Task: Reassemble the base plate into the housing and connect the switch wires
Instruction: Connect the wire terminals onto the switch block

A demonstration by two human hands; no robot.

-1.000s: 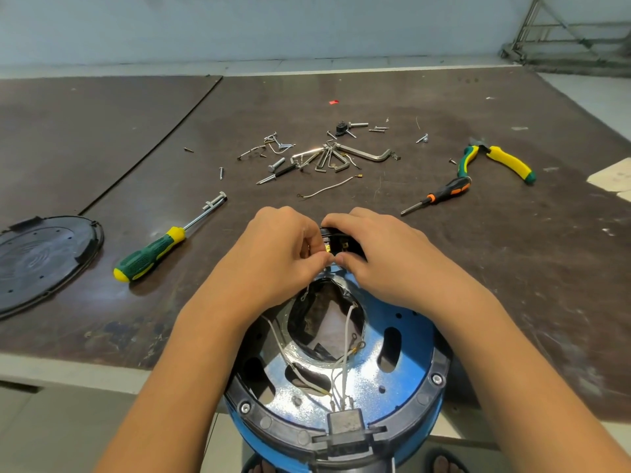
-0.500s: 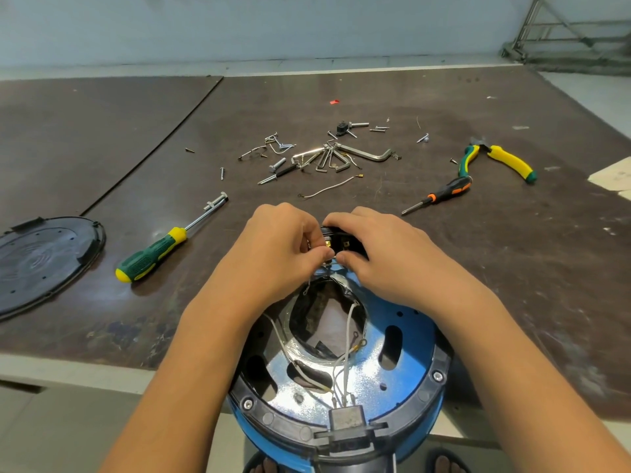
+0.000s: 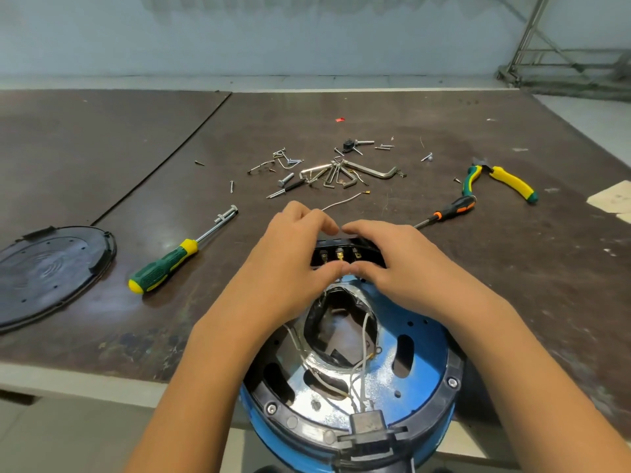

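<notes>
Both hands meet at the far rim of the blue housing (image 3: pixel 442 433), which stands at the counter's (image 3: pixel 512 285) near edge. The left hand (image 3: pixel 290 264) and right hand (image 3: pixel 392 268) each pinch the black switch block (image 3: pixel 341 256) between thumb and forefinger, its brass terminals facing the camera. White wires (image 3: pixel 363 339) run across the shiny base plate (image 3: pixel 423 339) to a black connector (image 3: pixel 367 426) at the near rim. A round black cover (image 3: pixel 51 274) and a green-handled screwdriver (image 3: pixel 164 266) lie to the left. Hex keys (image 3: pixel 341 174) lie farther back, pliers (image 3: pixel 498 180) to the right.
</notes>
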